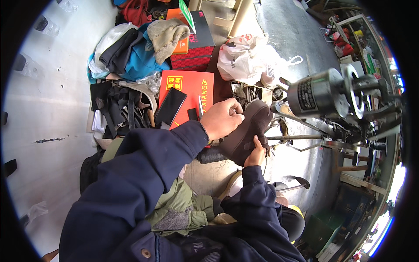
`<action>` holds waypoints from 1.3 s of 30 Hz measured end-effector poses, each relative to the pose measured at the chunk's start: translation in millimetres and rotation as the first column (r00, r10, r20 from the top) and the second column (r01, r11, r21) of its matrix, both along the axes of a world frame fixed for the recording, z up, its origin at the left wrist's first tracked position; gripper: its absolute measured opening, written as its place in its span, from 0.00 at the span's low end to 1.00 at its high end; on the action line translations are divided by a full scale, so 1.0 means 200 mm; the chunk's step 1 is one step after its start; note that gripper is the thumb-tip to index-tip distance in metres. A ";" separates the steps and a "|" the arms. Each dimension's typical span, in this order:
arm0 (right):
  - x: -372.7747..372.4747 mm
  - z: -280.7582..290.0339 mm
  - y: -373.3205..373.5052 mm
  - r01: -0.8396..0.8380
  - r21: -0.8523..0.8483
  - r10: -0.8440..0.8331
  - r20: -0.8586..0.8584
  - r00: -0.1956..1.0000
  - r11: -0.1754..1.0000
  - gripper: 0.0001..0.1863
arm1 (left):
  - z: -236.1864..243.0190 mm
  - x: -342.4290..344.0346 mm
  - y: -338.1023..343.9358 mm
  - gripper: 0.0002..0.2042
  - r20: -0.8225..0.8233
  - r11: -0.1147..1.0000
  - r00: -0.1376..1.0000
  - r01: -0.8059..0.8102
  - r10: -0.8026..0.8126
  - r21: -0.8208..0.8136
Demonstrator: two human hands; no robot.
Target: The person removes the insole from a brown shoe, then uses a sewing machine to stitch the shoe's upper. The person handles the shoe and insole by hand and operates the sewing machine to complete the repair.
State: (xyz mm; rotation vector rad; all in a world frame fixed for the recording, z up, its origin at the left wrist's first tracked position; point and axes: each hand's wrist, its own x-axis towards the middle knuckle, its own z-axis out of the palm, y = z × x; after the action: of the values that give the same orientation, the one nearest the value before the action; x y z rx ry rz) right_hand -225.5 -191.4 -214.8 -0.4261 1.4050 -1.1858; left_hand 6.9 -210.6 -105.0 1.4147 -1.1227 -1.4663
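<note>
A dark brown shoe (247, 130) is held tilted in front of me, its toe pointing up and away. My right hand (256, 153) grips it low on its right side, the thumb lying on the upper. Just left of the shoe is my left hand (223, 118), its fingers curled and pressed together in a pinch near the sole's edge. Whatever it pinches, if anything, is too small to make out. Behind that hand lies a red box (187, 83), carrying a black phone (171, 107) and a pointed metal blade (200, 104).
A hand-cranked machine with a grey metal cylinder (315, 94) stands close on the right. White plastic bags (244, 59) sit beyond the shoe. Dark straps and scraps (124, 105) fill a container at left, below piled cloths (131, 52). A black thread spool (211, 155) lies below my left wrist.
</note>
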 end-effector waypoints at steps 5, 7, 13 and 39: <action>0.00 0.27 0.12 0.034 0.142 -0.070 0.257 0.964 0.989 0.12 | 0.00 -0.02 0.05 0.28 0.125 0.998 0.991 0.056 -0.056 0.006; 0.02 0.46 0.19 -0.071 0.074 0.038 0.387 0.921 0.995 0.11 | 0.05 -0.01 0.11 0.44 -0.035 0.991 0.991 0.130 -0.130 0.008; 0.03 1.00 0.40 -0.274 -0.243 0.362 0.501 0.786 0.931 0.22 | 0.29 -0.06 0.33 0.51 -0.392 0.981 0.915 0.017 -0.093 -0.193; -0.11 0.73 0.70 -0.621 -0.384 0.661 -0.036 0.750 0.683 0.17 | 0.20 -0.21 0.70 0.59 -0.578 0.992 0.807 -0.120 0.120 0.039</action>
State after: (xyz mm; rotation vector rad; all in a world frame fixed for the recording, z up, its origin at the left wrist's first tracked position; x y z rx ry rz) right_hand -247.8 -51.8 -68.8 -1.0260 0.8001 -0.8528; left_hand -35.1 -70.6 -64.9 0.9068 -0.6279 -1.6469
